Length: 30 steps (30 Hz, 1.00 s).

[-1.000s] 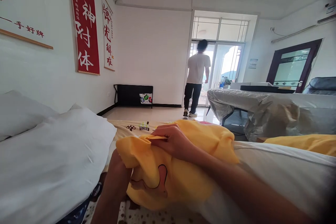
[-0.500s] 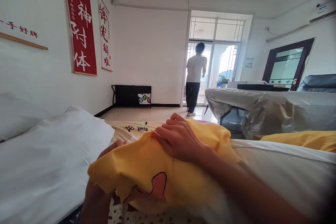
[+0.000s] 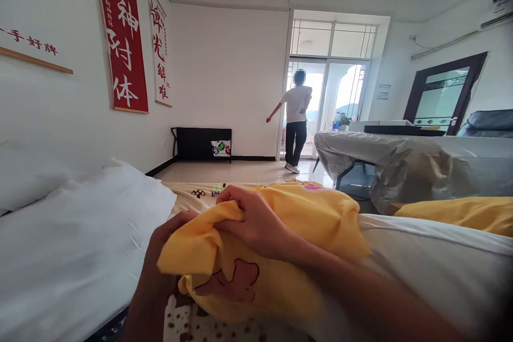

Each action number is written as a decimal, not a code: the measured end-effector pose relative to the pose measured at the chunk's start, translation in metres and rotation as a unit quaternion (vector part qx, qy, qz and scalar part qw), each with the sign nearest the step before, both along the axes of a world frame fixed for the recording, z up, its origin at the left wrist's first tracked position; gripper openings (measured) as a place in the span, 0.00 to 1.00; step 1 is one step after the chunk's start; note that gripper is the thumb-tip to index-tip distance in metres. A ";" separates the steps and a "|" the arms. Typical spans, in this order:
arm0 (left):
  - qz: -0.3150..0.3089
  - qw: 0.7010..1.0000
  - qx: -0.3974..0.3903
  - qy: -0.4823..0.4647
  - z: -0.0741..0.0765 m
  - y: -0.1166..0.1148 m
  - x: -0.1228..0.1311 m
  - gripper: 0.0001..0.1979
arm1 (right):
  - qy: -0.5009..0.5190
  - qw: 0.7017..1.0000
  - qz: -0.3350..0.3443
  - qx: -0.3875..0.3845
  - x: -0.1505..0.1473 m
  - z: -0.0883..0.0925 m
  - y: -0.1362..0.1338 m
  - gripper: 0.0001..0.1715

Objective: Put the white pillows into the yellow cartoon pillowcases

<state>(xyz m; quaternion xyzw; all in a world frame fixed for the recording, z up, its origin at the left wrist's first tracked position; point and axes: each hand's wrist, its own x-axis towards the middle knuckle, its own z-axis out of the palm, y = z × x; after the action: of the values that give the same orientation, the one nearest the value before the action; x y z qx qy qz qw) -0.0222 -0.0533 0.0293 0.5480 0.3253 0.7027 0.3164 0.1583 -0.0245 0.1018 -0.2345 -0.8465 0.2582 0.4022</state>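
A yellow pillowcase [image 3: 288, 256] with a cartoon print is bunched over the end of a white pillow [image 3: 433, 267] lying across the bed. My right hand [image 3: 250, 222] is closed on the pillowcase's upper edge, fingers curled into the fabric. My left hand [image 3: 168, 248] sits under the lower left edge of the same cloth, mostly covered by it, and grips it from below.
A big white pillow [image 3: 68, 246] lies at the left against the wall. A patterned sheet [image 3: 192, 326] shows beneath. A table under plastic wrap [image 3: 401, 163] stands at the right. A person [image 3: 296, 120] stands at the balcony door, far across the floor.
My right hand went from lying flat on the yellow cloth to gripping its edge. The left hand shifted a little under the cloth. The person at the door stepped further away and raised an arm.
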 end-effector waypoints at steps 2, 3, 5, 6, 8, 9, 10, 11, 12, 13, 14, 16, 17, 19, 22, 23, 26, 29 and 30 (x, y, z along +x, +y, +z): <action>0.036 0.999 -0.014 0.031 -0.004 -0.001 -0.001 0.12 | 0.017 0.999 -0.032 0.000 0.002 0.003 0.007 0.11; 0.050 0.997 -0.023 0.058 -0.006 0.000 -0.001 0.11 | 0.022 0.999 -0.044 0.002 0.002 0.005 0.010 0.12; 0.088 0.988 -0.033 0.126 -0.012 0.005 0.001 0.09 | 0.016 0.999 -0.044 -0.003 0.001 0.007 0.014 0.14; 0.109 0.982 -0.032 0.150 -0.015 0.008 0.003 0.08 | 0.006 0.999 -0.038 -0.008 0.000 0.007 0.016 0.15; 0.149 0.976 -0.020 0.156 -0.019 0.014 0.010 0.08 | -0.018 0.999 -0.025 -0.009 -0.002 0.009 0.018 0.17; 0.159 0.976 -0.013 0.148 -0.020 0.016 0.014 0.08 | -0.026 0.999 -0.023 -0.001 -0.003 0.010 0.019 0.18; 0.157 0.978 -0.005 0.135 -0.020 0.016 0.017 0.08 | -0.029 0.999 -0.026 0.014 -0.003 0.010 0.020 0.18; 0.144 0.982 0.003 0.123 -0.020 0.017 0.019 0.09 | -0.025 0.999 -0.030 0.034 -0.002 0.011 0.021 0.18; 0.125 0.986 0.011 0.109 -0.020 0.017 0.020 0.09 | -0.015 0.998 -0.032 0.053 -0.002 0.012 0.022 0.17; 0.106 0.990 0.019 0.092 -0.019 0.017 0.020 0.09 | -0.005 0.997 -0.032 0.065 0.000 0.013 0.023 0.16; 0.090 0.993 0.025 0.068 -0.019 0.017 0.019 0.09 | 0.002 0.998 -0.028 0.064 0.001 0.014 0.024 0.16; 0.062 0.998 0.027 0.009 -0.019 0.019 0.016 0.10 | 0.005 1.000 -0.004 0.025 0.003 0.015 0.027 0.18; 0.048 0.998 0.022 -0.027 -0.020 0.021 0.014 0.10 | 0.004 1.000 0.011 -0.004 0.005 0.015 0.029 0.19; 0.017 0.995 0.006 -0.101 -0.023 0.025 0.012 0.10 | 0.005 0.998 0.035 -0.055 0.007 0.015 0.032 0.21; 0.012 0.983 -0.028 -0.180 -0.028 0.029 0.015 0.13 | 0.013 0.992 0.062 -0.113 0.011 0.016 0.032 0.22; 0.028 0.979 -0.042 -0.199 -0.029 0.030 0.017 0.14 | 0.009 0.989 0.075 -0.128 0.012 0.017 0.030 0.22; 0.062 0.971 -0.076 -0.218 -0.031 0.032 0.026 0.15 | -0.048 0.987 0.101 -0.118 0.014 0.018 0.022 0.24; 0.051 0.987 -0.055 -0.145 -0.029 0.033 0.030 0.12 | -0.094 0.990 0.086 -0.057 0.012 0.015 0.016 0.13; 0.058 0.993 -0.043 -0.097 -0.027 0.033 0.029 0.11 | -0.083 0.992 0.082 -0.049 0.011 0.013 0.017 0.09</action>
<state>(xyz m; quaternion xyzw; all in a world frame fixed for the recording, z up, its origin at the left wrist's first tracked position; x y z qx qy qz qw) 0.0072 -0.0204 0.0024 0.4433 0.3542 0.7553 0.3279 0.1693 -0.0080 0.1148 -0.2039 -0.8796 0.3112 0.2964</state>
